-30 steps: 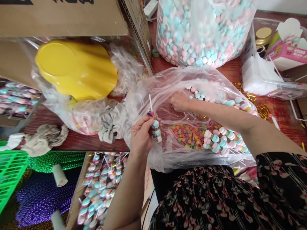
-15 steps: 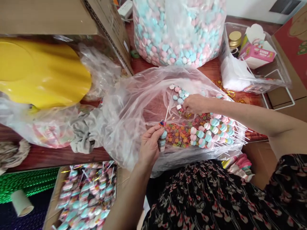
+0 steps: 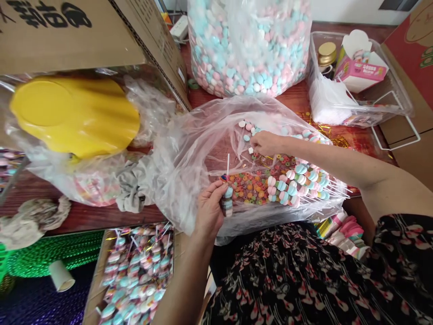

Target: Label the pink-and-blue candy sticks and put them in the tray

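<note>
Marshmallow lollipop [image 3: 228,205], white stick [image 3: 228,161] pointing up, pinched in the left hand [image 3: 208,207], over the plastic sheet [image 3: 182,149], right hand [image 3: 265,143] beside loose marshmallows [image 3: 248,127], its grip I cannot tell.

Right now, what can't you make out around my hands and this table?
All in the head view:
What the right hand pinches, if anything: the hand itself hides it.
Part of the wrapped candy stick: covered by the left hand.
Top of the tall candy bag: cut off by the upper edge.
Small lettering on the pink carton: too small, blurred.
</note>
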The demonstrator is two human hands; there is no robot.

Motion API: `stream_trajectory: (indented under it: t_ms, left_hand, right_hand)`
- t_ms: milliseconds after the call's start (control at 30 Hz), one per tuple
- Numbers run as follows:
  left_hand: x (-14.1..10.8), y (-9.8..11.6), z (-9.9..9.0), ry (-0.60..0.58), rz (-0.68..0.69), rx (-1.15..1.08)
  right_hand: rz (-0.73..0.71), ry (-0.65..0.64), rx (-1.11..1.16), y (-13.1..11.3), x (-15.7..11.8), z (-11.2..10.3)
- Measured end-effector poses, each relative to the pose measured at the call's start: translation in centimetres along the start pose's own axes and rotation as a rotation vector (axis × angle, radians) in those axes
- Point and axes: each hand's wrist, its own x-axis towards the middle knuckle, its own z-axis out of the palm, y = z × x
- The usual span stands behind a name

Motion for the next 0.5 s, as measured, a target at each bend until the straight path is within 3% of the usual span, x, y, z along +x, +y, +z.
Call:
stream_trajectory:
  t_ms: [200,367,500]
  left_hand:
    - [-0.2,-0.2,1.1,-0.077,-0.061,-0.081]
    - [0.7,-0.2,4.4,-0.242,-0.118,-0.196]
    - [1.7,-1.0,7.1,-0.276,-0.105,-0.303]
  right_hand:
    - [0.030,0.186,0.776,0.0,-2.8,0.3]
    - [0.017,0.280,1.359,-2.2,-5.7,0.8]
    - [-0.010,0.336,1.580,-3.6,-7.8,1.3]
